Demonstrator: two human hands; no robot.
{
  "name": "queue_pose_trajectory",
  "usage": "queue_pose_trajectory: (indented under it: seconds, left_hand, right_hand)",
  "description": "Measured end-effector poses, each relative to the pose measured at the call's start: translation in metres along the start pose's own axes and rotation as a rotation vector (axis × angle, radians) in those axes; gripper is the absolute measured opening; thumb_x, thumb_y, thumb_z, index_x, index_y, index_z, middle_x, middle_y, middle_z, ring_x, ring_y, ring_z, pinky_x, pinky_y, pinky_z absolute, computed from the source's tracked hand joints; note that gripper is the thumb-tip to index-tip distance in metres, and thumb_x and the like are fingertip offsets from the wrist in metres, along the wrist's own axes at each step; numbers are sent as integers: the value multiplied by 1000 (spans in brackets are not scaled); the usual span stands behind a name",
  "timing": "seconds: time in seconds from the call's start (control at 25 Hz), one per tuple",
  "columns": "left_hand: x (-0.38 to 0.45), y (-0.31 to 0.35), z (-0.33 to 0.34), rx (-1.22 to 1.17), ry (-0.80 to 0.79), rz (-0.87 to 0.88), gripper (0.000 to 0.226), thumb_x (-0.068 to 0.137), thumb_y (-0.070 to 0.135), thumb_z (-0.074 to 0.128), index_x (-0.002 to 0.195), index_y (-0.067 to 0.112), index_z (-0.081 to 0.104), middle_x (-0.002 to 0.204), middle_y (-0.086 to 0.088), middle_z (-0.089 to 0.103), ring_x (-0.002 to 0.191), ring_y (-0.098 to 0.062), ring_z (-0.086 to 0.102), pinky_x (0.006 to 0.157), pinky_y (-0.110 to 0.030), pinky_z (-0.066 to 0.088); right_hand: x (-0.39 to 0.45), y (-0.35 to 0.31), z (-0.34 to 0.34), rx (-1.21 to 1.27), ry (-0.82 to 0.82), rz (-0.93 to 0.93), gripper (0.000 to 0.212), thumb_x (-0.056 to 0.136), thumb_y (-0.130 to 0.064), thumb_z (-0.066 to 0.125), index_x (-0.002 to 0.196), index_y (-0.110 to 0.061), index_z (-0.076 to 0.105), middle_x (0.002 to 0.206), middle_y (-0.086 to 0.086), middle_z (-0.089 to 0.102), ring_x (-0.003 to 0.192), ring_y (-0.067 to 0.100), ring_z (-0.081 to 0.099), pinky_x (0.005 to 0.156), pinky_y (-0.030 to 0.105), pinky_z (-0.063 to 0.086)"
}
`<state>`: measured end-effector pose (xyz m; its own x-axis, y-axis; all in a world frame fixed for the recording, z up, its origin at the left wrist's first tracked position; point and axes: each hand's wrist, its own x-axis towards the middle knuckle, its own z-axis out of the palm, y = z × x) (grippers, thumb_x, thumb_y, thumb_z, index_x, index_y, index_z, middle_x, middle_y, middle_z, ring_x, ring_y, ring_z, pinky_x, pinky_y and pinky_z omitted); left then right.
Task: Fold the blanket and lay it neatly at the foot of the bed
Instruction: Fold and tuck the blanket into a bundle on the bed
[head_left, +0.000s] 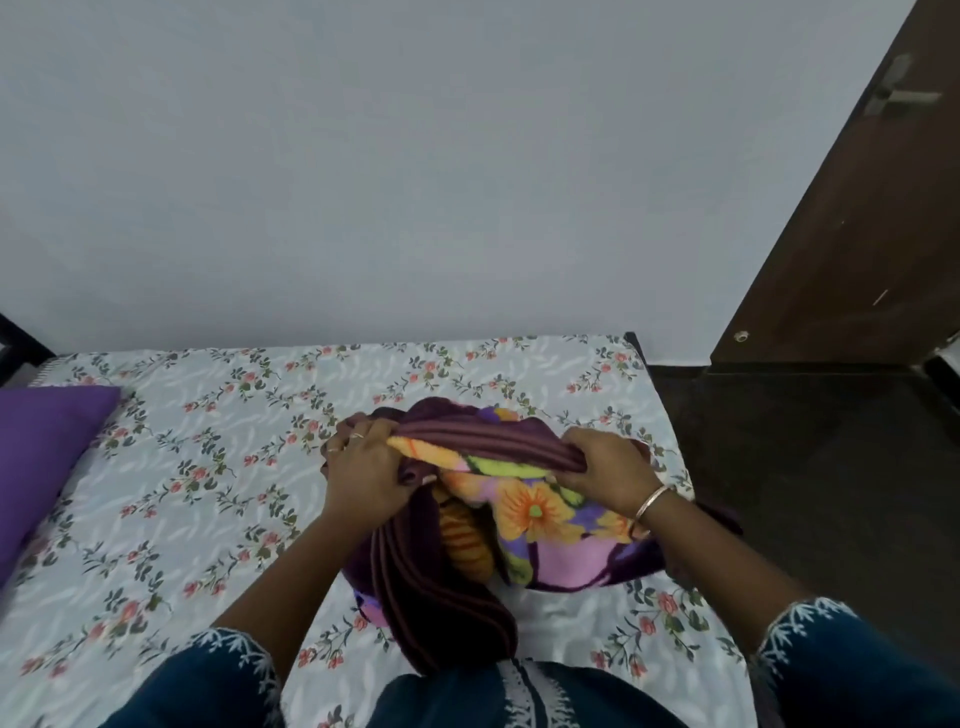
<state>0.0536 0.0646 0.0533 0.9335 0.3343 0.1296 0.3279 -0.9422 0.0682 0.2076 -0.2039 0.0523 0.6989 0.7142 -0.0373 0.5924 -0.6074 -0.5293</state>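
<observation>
Blanket (524, 499): floral, maroon-edged, bunched on bed (218, 467), well right of purple pillow (47, 457). Left hand (363, 473) grip: clenched on blanket edge. Right hand (608, 467) grip: same edge.

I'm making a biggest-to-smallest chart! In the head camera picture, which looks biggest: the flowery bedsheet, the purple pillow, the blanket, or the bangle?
1. Flowery bedsheet
2. Blanket, bunched in both hands and nearer the camera
3. Purple pillow, partly cut off at the edge, so its rank against the blanket is unsure
4. Bangle

Home bedroom: bed (208, 467) with floral sheet, purple pillow (41, 457), wooden door (852, 234).
</observation>
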Motion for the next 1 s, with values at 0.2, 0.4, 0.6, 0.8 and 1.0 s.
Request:
queue_pose_trajectory:
  seconds: [0.2,0.4,0.6,0.8,1.0]
  left_hand:
    - [-22,12,25,-83,-77,-54,66,65,65,71,105,12,68,113,-4,58,105,-34,52,87,-50,39]
    - [-30,8,28,-167,-48,-96,67,62,67,64,95,9,71,111,-6,60,102,-34,52,80,-46,41]
    - [-36,4,29,-197,-74,-110,68,60,65,66,93,6,72,112,-9,61,104,-36,52,82,-49,42]
    - [-47,5,29,-167,-125,-129,66,61,64,71,95,8,71,115,-6,60,104,-35,54,83,-49,40]
    - [-61,8,34,-191,-98,-145,72,58,71,59,91,8,72,109,-6,62,99,-36,54,79,-50,46]
  right_hand:
    - [-27,41,49,315,-346,197,40,64,-46,82,91,-22,64,86,-6,68,81,11,64,78,31,51]
    - [-22,17,38,633,-209,267,35,80,-53,64,98,-24,70,98,-9,71,93,4,63,80,13,45]
    - [-7,-11,66,392,-100,85,13,87,-33,64,97,-25,67,90,-10,68,87,10,63,78,22,43]
    - [-38,34,77,-112,-514,47,16,82,-21,61,95,-11,62,94,13,67,92,31,62,70,28,38]
    - [1,32,11,-278,-111,58,20,86,-25,59,104,-22,68,97,9,69,91,31,63,74,33,47]
